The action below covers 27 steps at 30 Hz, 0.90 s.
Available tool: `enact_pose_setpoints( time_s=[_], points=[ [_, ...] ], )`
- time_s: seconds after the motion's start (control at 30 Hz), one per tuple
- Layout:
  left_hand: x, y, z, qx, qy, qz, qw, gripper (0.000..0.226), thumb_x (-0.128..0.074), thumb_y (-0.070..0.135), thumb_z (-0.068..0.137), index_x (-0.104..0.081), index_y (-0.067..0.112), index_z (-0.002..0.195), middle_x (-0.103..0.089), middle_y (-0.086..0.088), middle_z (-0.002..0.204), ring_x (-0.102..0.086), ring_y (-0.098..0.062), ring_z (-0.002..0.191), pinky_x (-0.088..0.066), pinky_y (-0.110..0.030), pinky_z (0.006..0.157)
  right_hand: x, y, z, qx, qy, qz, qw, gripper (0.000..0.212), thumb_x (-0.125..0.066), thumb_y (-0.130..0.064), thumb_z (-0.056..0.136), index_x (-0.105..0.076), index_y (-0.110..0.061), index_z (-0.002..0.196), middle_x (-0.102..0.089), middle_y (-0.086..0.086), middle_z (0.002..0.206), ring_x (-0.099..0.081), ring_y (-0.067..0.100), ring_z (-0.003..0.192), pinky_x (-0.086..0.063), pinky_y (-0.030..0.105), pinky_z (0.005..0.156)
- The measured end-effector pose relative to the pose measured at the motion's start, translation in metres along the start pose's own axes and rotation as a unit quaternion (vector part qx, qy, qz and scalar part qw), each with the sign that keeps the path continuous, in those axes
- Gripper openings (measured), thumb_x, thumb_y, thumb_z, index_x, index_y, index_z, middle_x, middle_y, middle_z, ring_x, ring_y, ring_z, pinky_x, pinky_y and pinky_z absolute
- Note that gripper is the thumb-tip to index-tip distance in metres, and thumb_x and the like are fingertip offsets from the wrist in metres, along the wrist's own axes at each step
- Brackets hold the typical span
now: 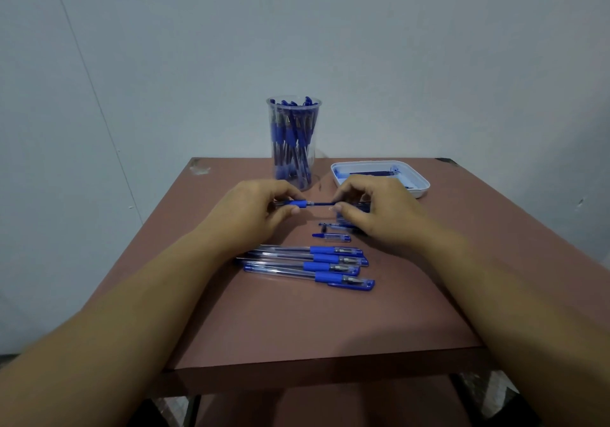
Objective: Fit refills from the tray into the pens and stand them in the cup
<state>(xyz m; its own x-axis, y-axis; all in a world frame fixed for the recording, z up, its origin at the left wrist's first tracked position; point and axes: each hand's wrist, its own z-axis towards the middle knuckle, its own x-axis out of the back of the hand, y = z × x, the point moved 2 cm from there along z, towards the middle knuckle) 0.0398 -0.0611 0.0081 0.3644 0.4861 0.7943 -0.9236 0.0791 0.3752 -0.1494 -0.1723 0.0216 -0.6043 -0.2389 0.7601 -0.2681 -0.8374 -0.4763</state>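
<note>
My left hand [254, 208] pinches a clear pen barrel [292, 204] with a blue grip, held level above the table. My right hand [379, 212] pinches a thin dark blue refill [320, 204] whose left end meets the barrel's open end. Behind the hands stands a clear cup [293, 139] full of blue pens. To its right lies a white tray [422, 182] holding refills. Several capped pens [307, 263] lie in a row in front of my hands. A loose blue cap [331, 237] and a small pen part [330, 226] lie just beneath my right hand.
The brown table [297, 321] is small, with its front edge close to me and its far edge against a pale wall. My forearms reach in from both lower corners.
</note>
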Motion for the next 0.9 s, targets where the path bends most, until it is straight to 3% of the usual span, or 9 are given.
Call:
enact_pose_setpoints(
  time_s=[0.23, 0.43, 0.6, 0.83, 0.9],
  points=[
    [0.000, 0.003, 0.000, -0.003, 0.023, -0.062, 0.998, 0.023, -0.076, 0.027, 0.083, -0.075, 0.034, 0.105, -0.063, 0.030, 0.082, -0.060, 0.008, 0.080, -0.042, -0.009, 0.072, -0.005, -0.010, 0.001, 0.050, -0.012, -0.023, 0.998, 0.017, -0.072, -0.026, 0.087, -0.071, -0.032, 0.102, -0.060, -0.028, 0.089, -0.053, -0.008, 0.093, -0.039, 0.005, 0.076],
    [-0.001, -0.004, 0.000, 0.007, 0.031, -0.073, 0.997, 0.021, -0.077, 0.027, 0.082, -0.075, 0.034, 0.101, -0.065, 0.028, 0.081, -0.059, 0.002, 0.077, -0.039, -0.007, 0.069, 0.006, 0.002, 0.000, 0.041, -0.004, -0.050, 0.998, 0.024, -0.072, -0.023, 0.086, -0.061, -0.045, 0.087, -0.061, -0.027, 0.084, -0.054, -0.003, 0.089, -0.040, 0.014, 0.073],
    [-0.002, -0.003, 0.001, 0.008, 0.025, -0.072, 0.997, 0.022, -0.077, 0.026, 0.082, -0.075, 0.035, 0.102, -0.064, 0.028, 0.082, -0.059, 0.006, 0.078, -0.039, -0.007, 0.069, 0.000, -0.007, 0.000, 0.060, -0.007, -0.038, 0.997, 0.017, -0.072, -0.028, 0.085, -0.072, -0.033, 0.102, -0.058, -0.030, 0.083, -0.054, -0.006, 0.090, -0.041, 0.008, 0.075],
    [0.002, -0.018, 0.001, 0.041, 0.029, -0.073, 0.996, 0.021, -0.077, 0.026, 0.082, -0.075, 0.035, 0.101, -0.066, 0.025, 0.084, -0.059, 0.001, 0.076, -0.039, -0.006, 0.068, 0.012, 0.022, 0.003, 0.014, 0.008, -0.035, 0.999, 0.012, -0.073, -0.018, 0.086, -0.075, -0.027, 0.094, -0.062, -0.024, 0.081, -0.057, -0.009, 0.080, -0.038, 0.003, 0.068],
    [0.003, -0.022, 0.001, 0.054, 0.028, -0.075, 0.995, 0.019, -0.077, 0.025, 0.083, -0.075, 0.035, 0.100, -0.068, 0.021, 0.084, -0.059, -0.002, 0.076, -0.039, -0.006, 0.067, 0.018, 0.032, 0.002, -0.013, -0.004, -0.040, 0.999, 0.018, -0.072, -0.018, 0.086, -0.071, -0.036, 0.088, -0.064, -0.023, 0.082, -0.057, -0.009, 0.079, -0.038, 0.004, 0.068]
  ],
)
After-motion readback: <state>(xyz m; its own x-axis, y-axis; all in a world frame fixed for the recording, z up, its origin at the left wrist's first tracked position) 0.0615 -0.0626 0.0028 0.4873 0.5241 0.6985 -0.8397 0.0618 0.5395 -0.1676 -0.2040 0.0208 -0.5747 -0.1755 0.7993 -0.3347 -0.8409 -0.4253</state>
